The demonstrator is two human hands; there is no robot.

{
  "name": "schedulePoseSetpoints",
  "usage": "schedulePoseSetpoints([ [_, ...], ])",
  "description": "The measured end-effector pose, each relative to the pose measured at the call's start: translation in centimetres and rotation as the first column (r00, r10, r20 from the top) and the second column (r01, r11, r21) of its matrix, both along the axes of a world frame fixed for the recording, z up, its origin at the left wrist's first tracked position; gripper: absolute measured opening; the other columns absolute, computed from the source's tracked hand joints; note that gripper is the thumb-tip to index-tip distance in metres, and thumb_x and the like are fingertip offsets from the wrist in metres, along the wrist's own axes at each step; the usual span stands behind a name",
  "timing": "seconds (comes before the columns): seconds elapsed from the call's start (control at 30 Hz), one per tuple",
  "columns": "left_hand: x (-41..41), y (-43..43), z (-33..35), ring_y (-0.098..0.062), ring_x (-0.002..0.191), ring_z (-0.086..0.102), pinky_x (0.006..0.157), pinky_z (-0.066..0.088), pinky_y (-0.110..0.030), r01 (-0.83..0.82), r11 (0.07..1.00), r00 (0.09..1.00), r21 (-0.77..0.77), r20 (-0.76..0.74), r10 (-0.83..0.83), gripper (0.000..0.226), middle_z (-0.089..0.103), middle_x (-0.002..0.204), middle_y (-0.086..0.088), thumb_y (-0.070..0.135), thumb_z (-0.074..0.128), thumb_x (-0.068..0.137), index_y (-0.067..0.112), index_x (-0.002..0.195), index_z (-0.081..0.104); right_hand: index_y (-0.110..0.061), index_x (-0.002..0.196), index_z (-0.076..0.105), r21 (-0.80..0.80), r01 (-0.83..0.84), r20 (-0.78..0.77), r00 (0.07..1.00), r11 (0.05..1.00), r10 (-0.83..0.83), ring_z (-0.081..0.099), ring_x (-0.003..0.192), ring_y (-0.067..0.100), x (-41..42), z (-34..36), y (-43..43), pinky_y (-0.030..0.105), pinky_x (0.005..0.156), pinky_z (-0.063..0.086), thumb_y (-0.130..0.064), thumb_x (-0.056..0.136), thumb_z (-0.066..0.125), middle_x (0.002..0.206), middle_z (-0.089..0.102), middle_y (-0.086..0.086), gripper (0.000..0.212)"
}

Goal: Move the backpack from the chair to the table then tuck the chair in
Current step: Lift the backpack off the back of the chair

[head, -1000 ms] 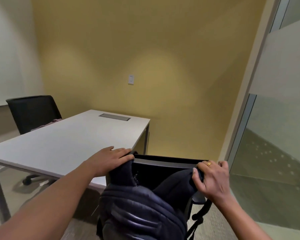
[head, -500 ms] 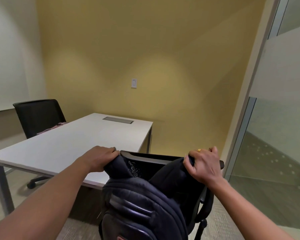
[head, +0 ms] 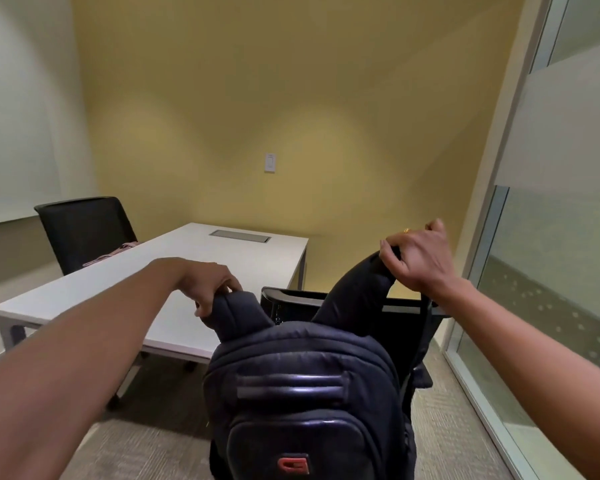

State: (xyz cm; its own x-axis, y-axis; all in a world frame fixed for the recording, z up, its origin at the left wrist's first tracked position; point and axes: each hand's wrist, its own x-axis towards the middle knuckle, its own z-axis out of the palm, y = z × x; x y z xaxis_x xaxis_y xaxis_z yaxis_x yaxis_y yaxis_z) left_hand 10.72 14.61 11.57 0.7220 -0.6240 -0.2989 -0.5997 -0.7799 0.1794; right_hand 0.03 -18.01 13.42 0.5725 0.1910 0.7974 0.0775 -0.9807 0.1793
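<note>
Head view: the backpack (head: 302,393) is held between the 2 hands and below them, its long axis upright and its front pocket turned toward the person. The left hand (head: 212,289) is curled round the left shoulder strap (head: 236,310). The right hand (head: 416,258), held higher, is clamped on the right shoulder strap (head: 354,289), which is drawn up long. The hands are set well apart. The chair (head: 291,301) is seen just behind the backpack, its backrest rim crossing below both hands. Whether the bag's base is clear of the seat cannot be told, since the base is cut off by the lower edge of the view. The tabletop (head: 222,251) lies ahead and to the left of the hands. The left hand is seen over its near part, and the right hand is well apart from it. The coming move is judged to be a swing forward and leftward, led by the nearer left hand, with the bag raised above the tabletop's edge. A 2nd chair (head: 84,230) is seen beyond the tabletop, far left of the hands.
</note>
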Motion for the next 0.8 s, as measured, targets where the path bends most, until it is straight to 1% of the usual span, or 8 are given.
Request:
schedulePoseSetpoints([
  [0.1, -0.8, 0.6, 0.4, -0.019, 0.076, 0.060, 0.061, 0.049, -0.027, 0.021, 1.000, 0.998, 0.004, -0.053, -0.021, 0.046, 0.068, 0.089, -0.011, -0.009, 0.067, 0.057, 0.018, 0.095, 0.063, -0.008, 0.045, 0.046, -0.026, -0.025, -0.008, 1.000, 0.999, 0.025, 0.036, 0.042, 0.024, -0.3, 0.9, 0.9, 0.032, 0.065, 0.013, -0.043, 0.081, 0.019, 0.041, 0.048, 0.007, 0.056],
  [0.2, -1.3, 1.0, 0.5, -0.016, 0.070, 0.057, 0.057, 0.045, -0.024, 0.029, 0.999, 0.999, 0.024, -0.040, -0.029, 0.043, 0.065, 0.081, -0.008, -0.008, 0.065, 0.057, 0.020, 0.090, 0.065, -0.008, 0.046, 0.047, -0.041, -0.019, -0.010, 1.000, 0.999, 0.019, 0.037, 0.043, 0.025, -0.6, 1.2, 1.4, 0.031, 0.065, 0.012, -0.043, 0.080, 0.017, 0.042, 0.049, 0.008, 0.058],
  [0.3, -1.8, 1.2, 1.1, -0.014, 0.065, 0.055, 0.055, 0.043, -0.023, 0.041, 0.998, 0.998, 0.045, -0.042, -0.039, 0.043, 0.064, 0.077, -0.006, -0.009, 0.064, 0.057, 0.019, 0.089, 0.067, -0.011, 0.045, 0.041, -0.027, -0.011, -0.008, 1.000, 1.000, 0.011, 0.036, 0.043, 0.025, -1.0, 1.1, 1.6, 0.031, 0.064, 0.012, -0.043, 0.080, 0.017, 0.040, 0.045, 0.007, 0.053],
  [0.43, -2.4, 1.9, 2.0, -0.002, 0.047, 0.051, 0.045, 0.039, -0.017, 0.016, 0.999, 0.998, 0.047, -0.055, -0.014, 0.043, 0.061, 0.065, 0.000, -0.012, 0.062, 0.056, 0.011, 0.092, 0.068, -0.016, 0.044, 0.031, 0.007, -0.016, -0.021, 1.000, 1.000, 0.016, 0.035, 0.042, 0.024, -1.3, 1.0, 2.1, 0.033, 0.064, 0.014, -0.043, 0.081, 0.017, 0.039, 0.039, 0.004, 0.048],
  [0.57, -3.3, 2.6, 2.8, -0.003, 0.053, 0.055, 0.048, 0.042, -0.017, 0.016, 0.997, 0.997, 0.078, -0.075, -0.010, 0.046, 0.065, 0.072, -0.002, -0.012, 0.064, 0.056, 0.011, 0.095, 0.069, -0.015, 0.044, 0.031, 0.031, -0.017, -0.031, 0.999, 0.999, 0.018, 0.032, 0.042, 0.023, -1.5, 0.4, 2.6, 0.032, 0.064, 0.013, -0.043, 0.081, 0.017, 0.039, 0.036, 0.003, 0.048],
  [0.67, -4.1, 2.8, 4.9, -0.003, 0.048, 0.055, 0.045, 0.040, -0.016, -0.012, 0.996, 0.998, 0.083, -0.053, 0.017, 0.052, 0.067, 0.072, -0.005, -0.013, 0.066, 0.055, 0.018, 0.097, 0.067, -0.020, 0.043, 0.024, 0.106, -0.029, -0.013, 0.999, 0.994, 0.031, 0.026, 0.041, 0.018, -1.9, 0.8, 2.7, 0.031, 0.061, 0.008, -0.043, 0.081, 0.018, 0.038, 0.029, -0.002, 0.044],
  [0.73, -4.5, 3.2, 6.9, -0.006, 0.052, 0.058, 0.046, 0.042, -0.017, -0.032, 0.997, 0.999, 0.075, -0.001, 0.032, 0.057, 0.070, 0.078, -0.008, -0.014, 0.066, 0.054, 0.018, 0.101, 0.065, -0.021, 0.043, 0.027, 0.152, -0.032, 0.028, 0.999, 0.988, 0.028, 0.025, 0.041, 0.016, -2.2, 1.8, 3.1, 0.031, 0.060, 0.006, -0.043, 0.082, 0.018, 0.039, 0.032, 0.000, 0.046],
  [0.8, -5.0, 3.9, 9.0, -0.007, 0.053, 0.061, 0.046, 0.043, -0.016, -0.060, 0.997, 0.997, 0.043, 0.042, 0.059, 0.058, 0.072, 0.076, -0.004, -0.015, 0.065, 0.055, 0.019, 0.102, 0.063, -0.018, 0.043, 0.034, 0.195, -0.040, 0.065, 0.997, 0.980, 0.028, 0.025, 0.041, 0.014, -2.4, 2.9, 3.5, 0.030, 0.060, 0.006, -0.044, 0.082, 0.018, 0.039, 0.032, -0.001, 0.049],
])
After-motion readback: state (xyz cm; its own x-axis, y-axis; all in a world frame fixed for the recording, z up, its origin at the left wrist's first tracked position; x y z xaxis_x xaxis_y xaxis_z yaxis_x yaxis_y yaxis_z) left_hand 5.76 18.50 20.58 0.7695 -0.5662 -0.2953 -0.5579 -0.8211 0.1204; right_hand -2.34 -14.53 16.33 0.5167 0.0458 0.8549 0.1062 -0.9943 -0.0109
